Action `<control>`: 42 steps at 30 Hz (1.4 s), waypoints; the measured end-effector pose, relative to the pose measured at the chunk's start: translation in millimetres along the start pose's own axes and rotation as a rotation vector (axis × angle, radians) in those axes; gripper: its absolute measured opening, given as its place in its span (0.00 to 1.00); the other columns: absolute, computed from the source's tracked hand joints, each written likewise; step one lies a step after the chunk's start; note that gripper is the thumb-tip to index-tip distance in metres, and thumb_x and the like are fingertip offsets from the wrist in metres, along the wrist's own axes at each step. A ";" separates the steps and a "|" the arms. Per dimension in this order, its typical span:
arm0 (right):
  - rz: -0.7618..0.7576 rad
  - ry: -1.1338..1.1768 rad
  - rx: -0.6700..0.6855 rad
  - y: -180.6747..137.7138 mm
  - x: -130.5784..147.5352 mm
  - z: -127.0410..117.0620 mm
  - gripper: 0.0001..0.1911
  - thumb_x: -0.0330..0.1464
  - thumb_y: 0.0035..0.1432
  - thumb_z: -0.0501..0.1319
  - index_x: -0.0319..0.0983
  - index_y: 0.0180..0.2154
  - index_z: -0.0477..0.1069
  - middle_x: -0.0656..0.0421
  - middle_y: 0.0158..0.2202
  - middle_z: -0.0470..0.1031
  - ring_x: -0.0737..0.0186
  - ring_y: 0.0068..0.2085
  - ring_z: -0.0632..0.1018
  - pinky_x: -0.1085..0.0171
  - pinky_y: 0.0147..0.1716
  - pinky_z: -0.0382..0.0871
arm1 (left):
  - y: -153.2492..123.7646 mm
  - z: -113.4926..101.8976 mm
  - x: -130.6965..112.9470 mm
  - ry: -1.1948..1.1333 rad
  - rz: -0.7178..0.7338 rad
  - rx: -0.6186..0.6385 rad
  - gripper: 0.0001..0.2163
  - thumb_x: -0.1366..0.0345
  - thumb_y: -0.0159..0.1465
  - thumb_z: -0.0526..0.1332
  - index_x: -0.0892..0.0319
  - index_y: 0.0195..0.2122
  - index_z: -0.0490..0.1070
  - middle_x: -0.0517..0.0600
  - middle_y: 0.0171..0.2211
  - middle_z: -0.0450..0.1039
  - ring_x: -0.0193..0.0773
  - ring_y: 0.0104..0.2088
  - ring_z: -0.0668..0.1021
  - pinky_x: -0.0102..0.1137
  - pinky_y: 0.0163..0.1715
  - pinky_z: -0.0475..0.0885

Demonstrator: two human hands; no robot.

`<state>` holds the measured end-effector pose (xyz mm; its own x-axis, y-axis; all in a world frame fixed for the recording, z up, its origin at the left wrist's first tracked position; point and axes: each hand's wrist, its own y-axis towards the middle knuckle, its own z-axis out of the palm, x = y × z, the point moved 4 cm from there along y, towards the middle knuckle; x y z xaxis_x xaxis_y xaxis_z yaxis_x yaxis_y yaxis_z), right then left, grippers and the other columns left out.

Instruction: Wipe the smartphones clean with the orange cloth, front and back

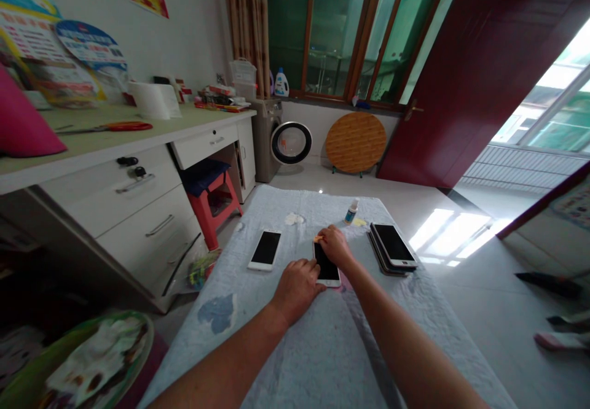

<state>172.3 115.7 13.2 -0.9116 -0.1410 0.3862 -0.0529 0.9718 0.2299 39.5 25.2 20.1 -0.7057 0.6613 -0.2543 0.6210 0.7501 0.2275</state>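
A white-framed smartphone [328,272] with a dark screen lies face up on the cloth-covered table [295,347]. My left hand [297,285] grips its lower left edge, fingers bent over the side. Over the phone's upper part, my right hand [335,244] is closed on a small orange cloth-like piece [318,239], mostly hidden under the fingers. Another white smartphone [266,249] rests face up to the left. To the right sits a stack of phones [394,246], the top one white-framed. A small bottle with a blue label [351,212] stands beyond my right hand.
A desk [138,175] with drawers runs along the left, with a red stool [214,203] under it. At the lower left is a waste bin [146,360]. Behind the table are an open-doored washing machine [267,145], a round wooden tabletop [356,143] and a dark red door [461,77].
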 end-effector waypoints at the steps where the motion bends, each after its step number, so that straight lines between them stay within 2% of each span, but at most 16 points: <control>1: -0.009 0.001 0.007 0.4 2.8 1.3 0.10 0.26 0.56 0.57 0.37 0.35 0.77 0.54 0.35 0.73 0.63 0.38 0.73 0.68 0.41 0.62 | 0.2 -0.2 0.0 0.001 0.002 0.003 0.15 0.56 0.62 0.62 0.60 0.44 0.71 0.56 0.48 0.73 0.47 0.46 0.73 0.40 0.45 0.68; 6: -0.081 0.013 0.090 -4.4 15.8 -2.8 0.10 0.26 0.56 0.58 0.37 0.36 0.77 0.55 0.36 0.73 0.65 0.39 0.73 0.69 0.42 0.62 | -0.1 -1.4 0.7 -0.010 -0.012 -0.023 0.14 0.55 0.61 0.62 0.59 0.42 0.71 0.53 0.44 0.74 0.46 0.43 0.74 0.38 0.42 0.68; 10: -0.144 0.031 0.197 -18.8 22.5 -11.1 0.10 0.26 0.55 0.58 0.38 0.36 0.78 0.56 0.35 0.74 0.65 0.38 0.73 0.69 0.40 0.62 | -1.6 -4.1 -0.9 -0.029 -0.028 -0.025 0.12 0.56 0.61 0.63 0.59 0.39 0.72 0.52 0.40 0.75 0.45 0.42 0.75 0.38 0.42 0.68; 16: -0.240 0.034 0.312 -36.4 26.2 -16.2 0.12 0.25 0.54 0.57 0.38 0.37 0.78 0.56 0.36 0.74 0.66 0.37 0.73 0.70 0.38 0.62 | -3.2 -4.6 -6.8 -0.003 0.015 -0.034 0.09 0.60 0.61 0.63 0.59 0.38 0.72 0.52 0.40 0.75 0.45 0.40 0.75 0.38 0.40 0.69; 19: -0.241 -0.023 0.280 -30.3 27.4 -13.3 0.12 0.26 0.56 0.56 0.38 0.37 0.78 0.55 0.36 0.73 0.64 0.39 0.73 0.69 0.40 0.62 | -3.1 -2.3 -6.9 0.013 0.028 -0.044 0.09 0.60 0.61 0.63 0.60 0.38 0.72 0.52 0.39 0.74 0.45 0.40 0.75 0.38 0.40 0.69; 25: -0.138 -0.114 0.168 -0.9 23.6 -4.3 0.13 0.28 0.61 0.53 0.37 0.39 0.77 0.52 0.40 0.72 0.61 0.43 0.73 0.67 0.45 0.61 | -2.6 1.2 -5.2 0.013 0.040 -0.050 0.09 0.60 0.61 0.63 0.61 0.36 0.72 0.52 0.38 0.74 0.45 0.40 0.74 0.38 0.42 0.68; 30: -0.101 -0.148 0.202 16.9 16.5 0.2 0.15 0.27 0.60 0.54 0.38 0.46 0.74 0.52 0.43 0.72 0.62 0.43 0.74 0.68 0.44 0.62 | -2.3 -2.4 -5.7 -0.029 0.043 -0.060 0.10 0.59 0.60 0.64 0.60 0.36 0.72 0.52 0.37 0.73 0.45 0.42 0.73 0.39 0.46 0.67; 32: -0.126 -0.153 0.226 19.9 15.9 1.0 0.16 0.27 0.60 0.54 0.39 0.49 0.72 0.53 0.44 0.73 0.63 0.43 0.74 0.68 0.43 0.62 | -2.2 -4.5 -5.7 -0.053 0.041 -0.074 0.11 0.60 0.59 0.64 0.60 0.40 0.71 0.52 0.39 0.72 0.45 0.43 0.72 0.39 0.47 0.67; 36: -0.189 -0.172 0.294 22.3 15.3 2.1 0.13 0.29 0.61 0.54 0.40 0.43 0.75 0.53 0.42 0.74 0.62 0.42 0.75 0.69 0.42 0.63 | -2.9 -3.0 -4.5 -0.088 0.031 -0.066 0.16 0.62 0.60 0.63 0.57 0.49 0.68 0.51 0.41 0.71 0.43 0.42 0.72 0.37 0.45 0.68; 42: -0.174 -0.210 0.331 27.0 0.9 -5.3 0.12 0.28 0.59 0.56 0.39 0.40 0.77 0.51 0.41 0.75 0.61 0.40 0.75 0.67 0.41 0.63 | -4.3 2.8 -3.6 -0.080 0.015 -0.061 0.13 0.64 0.59 0.64 0.58 0.45 0.71 0.51 0.40 0.70 0.43 0.43 0.72 0.36 0.45 0.68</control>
<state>172.2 140.9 24.4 -0.9388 -0.3002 0.1691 -0.3103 0.9499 -0.0363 40.3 19.6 17.4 -0.6654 0.6725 -0.3239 0.6078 0.7400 0.2879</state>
